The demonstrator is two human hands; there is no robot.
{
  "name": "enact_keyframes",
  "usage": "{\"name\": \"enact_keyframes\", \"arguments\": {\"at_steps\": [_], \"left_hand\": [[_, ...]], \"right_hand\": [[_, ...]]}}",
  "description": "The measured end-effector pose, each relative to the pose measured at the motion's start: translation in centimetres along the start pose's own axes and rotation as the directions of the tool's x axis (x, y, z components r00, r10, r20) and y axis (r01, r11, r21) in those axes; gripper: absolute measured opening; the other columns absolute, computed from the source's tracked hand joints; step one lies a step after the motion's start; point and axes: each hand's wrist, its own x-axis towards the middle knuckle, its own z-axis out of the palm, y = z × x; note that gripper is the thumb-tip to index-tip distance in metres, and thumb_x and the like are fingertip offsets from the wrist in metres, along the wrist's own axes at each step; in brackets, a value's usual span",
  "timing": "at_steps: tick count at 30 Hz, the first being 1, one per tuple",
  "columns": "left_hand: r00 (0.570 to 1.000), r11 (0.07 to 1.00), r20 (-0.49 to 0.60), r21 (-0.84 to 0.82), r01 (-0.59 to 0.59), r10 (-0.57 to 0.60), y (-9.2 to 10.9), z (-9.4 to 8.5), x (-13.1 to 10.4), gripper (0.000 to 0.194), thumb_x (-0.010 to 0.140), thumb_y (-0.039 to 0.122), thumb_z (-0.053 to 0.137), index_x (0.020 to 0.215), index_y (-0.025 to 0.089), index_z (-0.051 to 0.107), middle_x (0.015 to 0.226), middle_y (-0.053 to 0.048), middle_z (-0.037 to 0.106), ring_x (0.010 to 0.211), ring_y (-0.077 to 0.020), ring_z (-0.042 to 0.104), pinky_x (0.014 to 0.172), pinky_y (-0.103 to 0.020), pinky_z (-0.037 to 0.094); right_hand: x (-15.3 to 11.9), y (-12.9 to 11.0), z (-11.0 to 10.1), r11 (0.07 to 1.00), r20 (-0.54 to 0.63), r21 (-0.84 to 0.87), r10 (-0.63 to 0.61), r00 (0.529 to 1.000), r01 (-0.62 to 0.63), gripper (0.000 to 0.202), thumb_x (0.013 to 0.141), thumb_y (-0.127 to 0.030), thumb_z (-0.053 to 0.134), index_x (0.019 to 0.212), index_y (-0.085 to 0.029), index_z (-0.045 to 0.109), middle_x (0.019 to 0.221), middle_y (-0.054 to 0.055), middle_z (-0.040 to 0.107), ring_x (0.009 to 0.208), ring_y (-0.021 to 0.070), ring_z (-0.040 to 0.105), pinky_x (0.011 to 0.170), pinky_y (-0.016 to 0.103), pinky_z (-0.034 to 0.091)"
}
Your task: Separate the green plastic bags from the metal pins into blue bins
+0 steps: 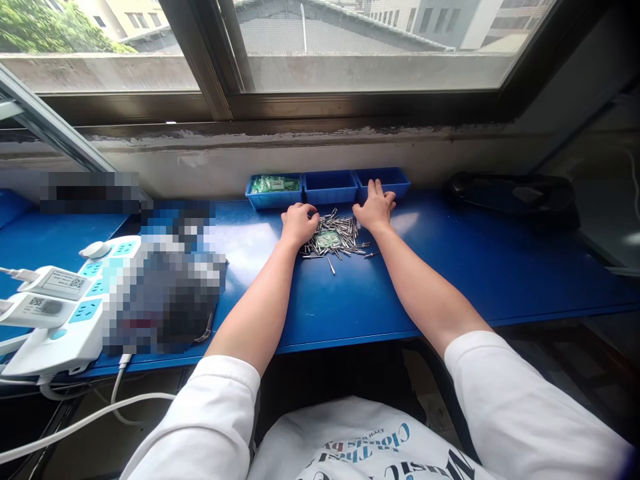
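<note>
A heap of thin silvery metal pins (345, 231), rivet-like in shape, lies on the blue table, with a small green circuit board (329, 239) among them. At the heap's left edge rests my left hand (299, 225), its fingers curled in; whatever they may hold is hidden. My right hand (376, 205) is open at the heap's upper right, fingers spread over the front rim of the right blue bin (401, 190). Beside that bin stand a middle blue bin (330, 196) and a left blue bin (275, 200) holding green circuit boards (274, 183). One loose pin (331, 266) lies nearer me.
A white power strip (75, 327) with plugged-in chargers sits on the table's left, beside a blurred-out dark object (170, 293). White cables (100, 420) hang off the front edge. To the right lies a black bag-like item (515, 197). Behind the bins is the window wall.
</note>
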Motion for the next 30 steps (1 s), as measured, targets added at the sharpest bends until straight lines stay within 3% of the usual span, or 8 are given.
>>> {"name": "enact_keyframes", "arguments": {"at_steps": [7, 11, 13, 16, 22, 30], "left_hand": [[1.0, 1.0, 0.016, 0.012, -0.006, 0.006, 0.0, 0.0, 0.0, 0.025, 0.085, 0.034, 0.052, 0.098, 0.025, 0.071, 0.113, -0.009, 0.068, 0.112, -0.0309, 0.057, 0.094, -0.047, 0.042], [0.999, 1.0, 0.039, 0.028, -0.007, 0.006, 0.1, -0.1, -0.1, 0.028, 0.085, 0.035, 0.051, 0.102, 0.024, 0.071, 0.115, -0.009, 0.068, 0.113, -0.0307, 0.058, 0.095, -0.046, 0.042], [0.998, 0.999, 0.058, 0.045, -0.014, 0.011, 0.2, -0.2, -0.1, 0.031, 0.086, 0.036, 0.05, 0.105, 0.024, 0.071, 0.116, -0.008, 0.068, 0.114, -0.0299, 0.057, 0.096, -0.045, 0.041], [0.996, 0.998, 0.081, 0.065, -0.027, 0.022, 0.2, -0.3, -0.2, 0.032, 0.086, 0.036, 0.049, 0.106, 0.024, 0.071, 0.118, -0.008, 0.069, 0.116, -0.0293, 0.056, 0.096, -0.043, 0.041], [0.993, 0.997, 0.108, 0.057, -0.053, 0.046, 0.2, -0.4, -0.3, 0.031, 0.088, 0.034, 0.046, 0.1, 0.026, 0.073, 0.117, -0.005, 0.071, 0.116, -0.0291, 0.056, 0.095, -0.043, 0.039], [0.983, 0.991, 0.13, 0.014, -0.136, 0.133, 0.1, -0.2, -0.4, 0.028, 0.089, 0.035, 0.048, 0.099, 0.026, 0.074, 0.116, -0.003, 0.072, 0.115, -0.0285, 0.056, 0.097, -0.044, 0.037]], "right_hand": [[-0.4, -0.9, -0.4, 0.996, 0.034, -0.08, -0.042, 0.999, 0.045, 0.074, 0.077, -0.032, 0.057, 0.146, -0.014, 0.035, 0.158, 0.018, 0.023, 0.123, 0.0404, 0.034, 0.098, 0.062, 0.035], [-1.2, -2.1, -0.1, 0.977, 0.02, -0.012, -0.211, 0.977, 0.212, 0.053, 0.082, -0.027, 0.052, 0.134, -0.013, 0.051, 0.141, 0.017, 0.047, 0.124, 0.0354, 0.037, 0.101, 0.053, 0.037], [-1.6, -2.5, 0.2, 0.947, 0.069, 0.071, -0.317, 0.946, 0.312, 0.04, 0.082, -0.025, 0.053, 0.12, -0.015, 0.062, 0.124, 0.014, 0.059, 0.118, 0.0319, 0.043, 0.102, 0.047, 0.039], [-2.1, -2.7, 0.7, 0.899, 0.177, 0.169, -0.43, 0.885, 0.403, 0.031, 0.08, -0.027, 0.059, 0.108, -0.018, 0.069, 0.109, 0.01, 0.064, 0.108, 0.0293, 0.05, 0.099, 0.044, 0.042], [-2.6, -2.8, 1.2, 0.915, 0.305, 0.146, -0.404, 0.863, 0.377, 0.03, 0.08, -0.034, 0.061, 0.104, -0.019, 0.072, 0.107, 0.01, 0.067, 0.107, 0.0308, 0.052, 0.096, 0.046, 0.042], [-2.4, -2.5, 1.7, 0.905, 0.301, 0.189, -0.422, 0.855, 0.38, 0.021, 0.08, -0.034, 0.062, 0.093, -0.02, 0.072, 0.1, 0.008, 0.067, 0.101, 0.0268, 0.056, 0.093, 0.043, 0.043]]}}
